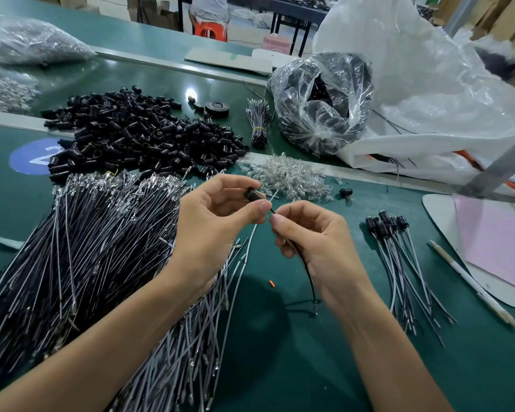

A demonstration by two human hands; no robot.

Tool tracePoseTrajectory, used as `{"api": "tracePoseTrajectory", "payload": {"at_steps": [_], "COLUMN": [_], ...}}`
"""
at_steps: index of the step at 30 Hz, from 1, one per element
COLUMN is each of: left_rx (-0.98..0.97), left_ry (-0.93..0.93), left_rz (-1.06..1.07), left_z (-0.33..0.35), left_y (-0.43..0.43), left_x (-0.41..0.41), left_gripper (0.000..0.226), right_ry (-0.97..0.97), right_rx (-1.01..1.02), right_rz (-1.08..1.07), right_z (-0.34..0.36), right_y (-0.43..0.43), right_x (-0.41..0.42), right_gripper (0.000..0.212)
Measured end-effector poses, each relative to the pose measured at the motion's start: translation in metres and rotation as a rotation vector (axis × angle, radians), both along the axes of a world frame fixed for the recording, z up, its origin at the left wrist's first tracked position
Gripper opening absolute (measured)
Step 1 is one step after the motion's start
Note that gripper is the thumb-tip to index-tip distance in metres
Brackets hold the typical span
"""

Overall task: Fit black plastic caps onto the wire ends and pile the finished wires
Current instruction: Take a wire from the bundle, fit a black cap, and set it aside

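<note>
My left hand pinches a black plastic cap between thumb and fingers, above the green table. My right hand pinches a thin black wire near its upper end, which points at the cap's lower opening; the wire's tail hangs below the palm. A big heap of loose black caps lies at the back left. A large fan of uncapped wires spreads at the left. A small pile of capped wires lies at the right.
Clear small bulbs are heaped behind my hands, with one stray cap beside them. A tied wire bundle, a tape roll and plastic bags stand at the back. A white pen and pink paper lie far right.
</note>
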State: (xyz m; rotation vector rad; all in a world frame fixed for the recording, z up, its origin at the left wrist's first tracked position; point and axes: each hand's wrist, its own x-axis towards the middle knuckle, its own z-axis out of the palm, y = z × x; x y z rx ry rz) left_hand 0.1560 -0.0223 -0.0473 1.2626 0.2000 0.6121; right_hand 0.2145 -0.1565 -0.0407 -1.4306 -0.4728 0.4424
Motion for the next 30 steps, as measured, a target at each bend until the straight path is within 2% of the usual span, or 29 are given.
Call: {"api": "tracePoseTrajectory", "payload": {"at_steps": [7,18,22,30], "left_rx": [-0.015,-0.104,-0.127,-0.127], "left_ry": [0.009,0.023,0.044,0.049], "left_rz": [0.042,-0.014,-0.015,-0.042], "left_z": [-0.001,0.000,0.000,0.000], "left_y": [-0.002,-0.003,-0.003,-0.001], "left_x": [-0.001,-0.002,-0.001,-0.002], "left_gripper": [0.033,0.036,0.046,0.039], "right_ry": [-0.031,-0.044,-0.122,-0.312], "right_rx": [-0.043,-0.019,-0.060,-0.124], "right_rz": [-0.042,-0.144,-0.153,-0.172], "right_z": [-0.003,-0.001,-0.002,-0.002], "right_y": [0.004,0.006,0.005,0.002], "right_x": [-0.007,-0.009,-0.008,-0.006], "right_gripper": [0.013,0.016,0.013,0.010]}}
